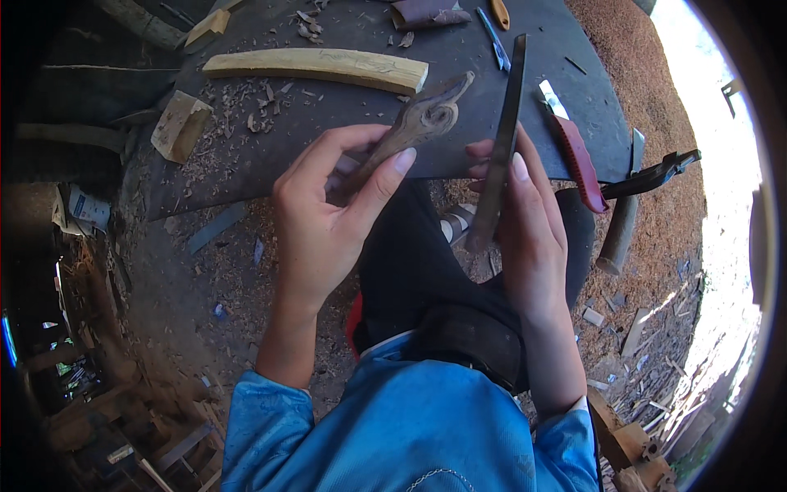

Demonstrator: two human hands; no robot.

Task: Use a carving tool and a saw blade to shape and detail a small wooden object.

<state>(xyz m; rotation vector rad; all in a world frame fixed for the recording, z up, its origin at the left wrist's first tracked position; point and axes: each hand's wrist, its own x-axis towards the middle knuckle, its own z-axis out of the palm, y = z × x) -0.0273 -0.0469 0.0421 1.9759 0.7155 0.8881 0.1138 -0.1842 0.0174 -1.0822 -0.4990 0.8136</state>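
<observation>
My left hand (328,193) is closed round a carved piece of brown wood (426,119), thumb along its near side. The piece has a rounded, swirled knot and a narrow pointed tip that reaches up and to the right. To its right, my right hand (529,213) grips a long, flat dark metal bar (506,123), which looks like a file. The bar stands nearly upright, tilted slightly right at its top, and does not touch the wood. Both hands are above my lap at the near edge of a dark table (328,123).
On the table lie a curved wooden length (316,66), a wood block (182,127), shavings, a blue pen-like tool (494,41) and a dark red folded piece (428,13). A red-handled knife (578,156) and a black-handled tool (656,174) lie at the right edge. Wood chips cover the floor.
</observation>
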